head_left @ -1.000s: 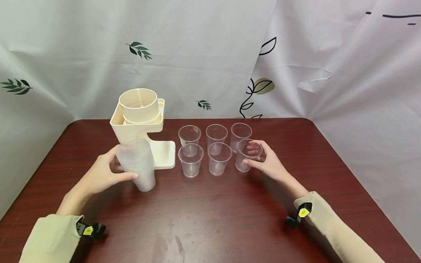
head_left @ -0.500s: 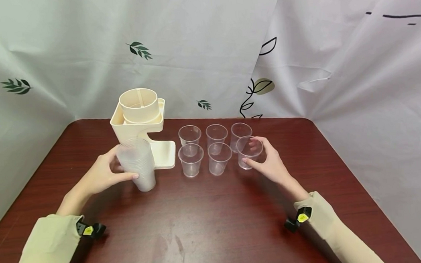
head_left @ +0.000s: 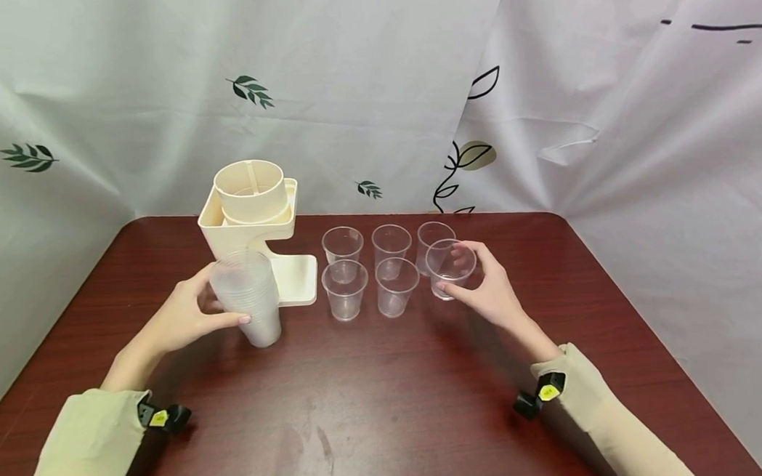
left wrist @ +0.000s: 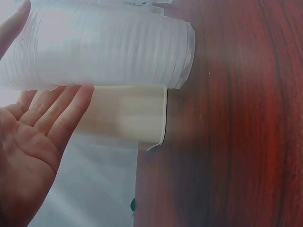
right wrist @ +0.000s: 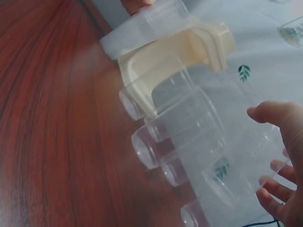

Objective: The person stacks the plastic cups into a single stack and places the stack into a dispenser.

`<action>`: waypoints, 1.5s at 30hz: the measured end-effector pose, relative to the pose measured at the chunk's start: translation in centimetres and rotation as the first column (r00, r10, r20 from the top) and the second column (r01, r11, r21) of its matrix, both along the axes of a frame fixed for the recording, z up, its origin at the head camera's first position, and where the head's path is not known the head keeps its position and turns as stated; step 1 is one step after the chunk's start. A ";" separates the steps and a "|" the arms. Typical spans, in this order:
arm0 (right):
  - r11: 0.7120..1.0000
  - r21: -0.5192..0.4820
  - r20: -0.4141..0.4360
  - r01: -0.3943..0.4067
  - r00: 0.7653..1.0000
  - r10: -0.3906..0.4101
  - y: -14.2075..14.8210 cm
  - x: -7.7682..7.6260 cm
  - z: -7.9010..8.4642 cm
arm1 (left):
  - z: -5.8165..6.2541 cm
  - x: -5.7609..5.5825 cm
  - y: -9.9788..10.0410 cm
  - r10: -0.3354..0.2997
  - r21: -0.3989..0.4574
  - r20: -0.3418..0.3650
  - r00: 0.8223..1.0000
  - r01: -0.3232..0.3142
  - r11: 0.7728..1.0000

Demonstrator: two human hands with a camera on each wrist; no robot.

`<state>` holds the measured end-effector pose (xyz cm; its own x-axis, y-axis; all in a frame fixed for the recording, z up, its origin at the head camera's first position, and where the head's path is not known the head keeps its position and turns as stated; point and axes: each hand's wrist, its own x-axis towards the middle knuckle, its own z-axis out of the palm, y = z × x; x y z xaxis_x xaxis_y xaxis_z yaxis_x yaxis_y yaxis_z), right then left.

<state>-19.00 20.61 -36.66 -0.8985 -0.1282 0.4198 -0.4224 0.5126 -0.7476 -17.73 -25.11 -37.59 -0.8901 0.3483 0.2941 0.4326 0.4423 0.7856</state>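
Observation:
My left hand (head_left: 179,319) grips a tall stack of nested clear plastic cups (head_left: 257,304), standing in front of the cream cup dispenser (head_left: 237,236). In the left wrist view the stack (left wrist: 109,52) lies between thumb and fingers. My right hand (head_left: 494,289) holds one clear plastic cup (head_left: 451,268) upright, its thumb in front and fingers behind; the cup seems slightly raised off the table. To its left stand two front cups, a left one (head_left: 346,295) and a middle one (head_left: 397,291). Behind them are a left cup (head_left: 343,242), a middle cup (head_left: 391,239) and a partly hidden right cup (head_left: 434,233).
The dispenser has a round tube (head_left: 251,191) on top and a flat base plate (head_left: 298,279) beside the stack. All stands on a dark red wooden table (head_left: 372,406). A white patterned curtain (head_left: 321,110) hangs behind the table's back edge.
My right hand has moved the cup slightly upward and away from the front row, towards the back right cup. The left hand and the stack have stayed still.

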 end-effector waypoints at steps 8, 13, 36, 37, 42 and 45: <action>1.000 -0.012 -0.044 -0.010 0.999 0.009 -0.7 0.0 0.9 | 0.2 -0.1 -0.2 0.010 -0.023 -0.004 1.000 -0.010 1.000; 1.000 0.029 -0.104 0.011 0.995 -0.007 -1.1 -0.1 1.1 | 0.1 -0.1 -0.2 0.006 -0.028 -0.006 1.000 -0.007 1.000; 0.997 0.076 -0.223 0.022 0.975 -0.004 -3.7 0.5 2.7 | 0.0 -0.1 -0.1 0.010 -0.027 -0.003 1.000 -0.011 1.000; 0.996 0.080 -0.228 0.025 0.974 -0.006 -3.8 0.5 2.7 | 0.0 -0.1 -0.1 0.010 -0.028 -0.003 1.000 -0.010 1.000; 0.996 0.088 -0.241 0.029 0.971 -0.007 -3.8 0.5 2.9 | 0.0 -0.1 -0.1 0.012 -0.031 0.000 1.000 -0.012 0.999; 0.997 0.074 -0.249 0.019 0.969 0.000 -3.9 0.5 3.0 | 0.0 -0.1 -0.1 0.010 -0.023 -0.001 1.000 -0.011 1.000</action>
